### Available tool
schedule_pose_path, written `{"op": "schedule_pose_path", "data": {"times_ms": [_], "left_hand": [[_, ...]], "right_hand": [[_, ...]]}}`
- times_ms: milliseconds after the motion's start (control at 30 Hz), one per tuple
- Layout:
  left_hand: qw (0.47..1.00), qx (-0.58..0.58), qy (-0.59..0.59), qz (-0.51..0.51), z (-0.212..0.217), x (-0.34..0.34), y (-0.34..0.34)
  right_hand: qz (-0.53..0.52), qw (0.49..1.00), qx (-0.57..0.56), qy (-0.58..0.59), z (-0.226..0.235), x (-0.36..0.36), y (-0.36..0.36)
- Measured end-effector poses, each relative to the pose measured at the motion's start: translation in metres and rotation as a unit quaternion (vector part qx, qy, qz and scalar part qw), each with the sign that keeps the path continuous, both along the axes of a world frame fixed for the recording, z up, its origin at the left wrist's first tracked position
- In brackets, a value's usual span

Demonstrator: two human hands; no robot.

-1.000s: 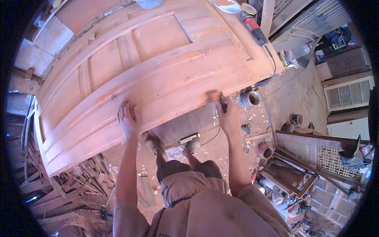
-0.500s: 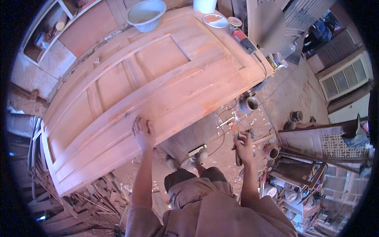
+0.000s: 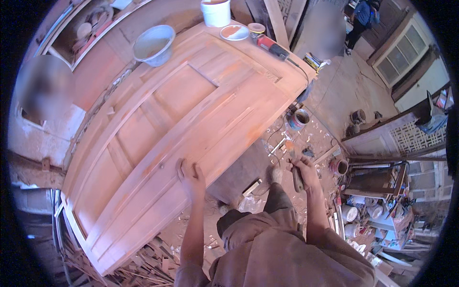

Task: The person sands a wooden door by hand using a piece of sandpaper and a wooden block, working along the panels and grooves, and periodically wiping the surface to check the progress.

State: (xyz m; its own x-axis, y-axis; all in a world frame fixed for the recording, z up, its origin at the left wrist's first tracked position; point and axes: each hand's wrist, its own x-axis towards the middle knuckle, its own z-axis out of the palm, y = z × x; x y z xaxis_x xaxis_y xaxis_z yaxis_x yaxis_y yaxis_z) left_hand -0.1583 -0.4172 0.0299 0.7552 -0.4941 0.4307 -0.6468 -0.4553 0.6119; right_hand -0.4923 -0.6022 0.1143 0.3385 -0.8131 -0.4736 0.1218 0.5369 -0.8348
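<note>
A large panelled wooden door (image 3: 224, 136) lies flat in front of me, patched with orange-brown filler. My left hand (image 3: 192, 182) touches its near edge, fingers apart and nothing held. Off the door's edge, to the right, my right hand (image 3: 307, 173) grips a putty knife (image 3: 298, 182). An orange smear of filler shows on its blade, which points away from me. On the far right end of the door lies a red and black corded power tool (image 3: 271, 48). Beside it are a round lid (image 3: 234, 32) with orange filler on it and a small round tin (image 3: 256, 28).
A grey-blue basin (image 3: 154, 46) and a white bucket (image 3: 216, 13) stand along the door's far side. Paint cans (image 3: 299, 118) (image 3: 339, 166) and a cord are on the shaving-strewn floor. Scrap wood (image 3: 158, 260) lies lower left; a cluttered shelf (image 3: 382, 222) stands right. A person (image 3: 362, 21) is in the background.
My view has shifted, so the door sits lower and further left. One foot has stepped forward on the right. My left hand stays on the door and my right still holds the putty knife.
</note>
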Motion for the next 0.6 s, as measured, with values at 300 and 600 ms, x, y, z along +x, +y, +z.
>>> {"op": "schedule_pose_path", "data": {"times_ms": [300,600], "left_hand": [[0.999,-0.006,0.032,-0.022,0.019,0.024,-0.193],[0.964,0.219,-0.003,0.151,-0.008,0.043,-0.270]], "right_hand": [[0.016,0.997,0.013,-0.073,0.006,0.033,-0.196],[0.140,0.988,0.011,-0.065,0.030,0.148,-0.417]]}}
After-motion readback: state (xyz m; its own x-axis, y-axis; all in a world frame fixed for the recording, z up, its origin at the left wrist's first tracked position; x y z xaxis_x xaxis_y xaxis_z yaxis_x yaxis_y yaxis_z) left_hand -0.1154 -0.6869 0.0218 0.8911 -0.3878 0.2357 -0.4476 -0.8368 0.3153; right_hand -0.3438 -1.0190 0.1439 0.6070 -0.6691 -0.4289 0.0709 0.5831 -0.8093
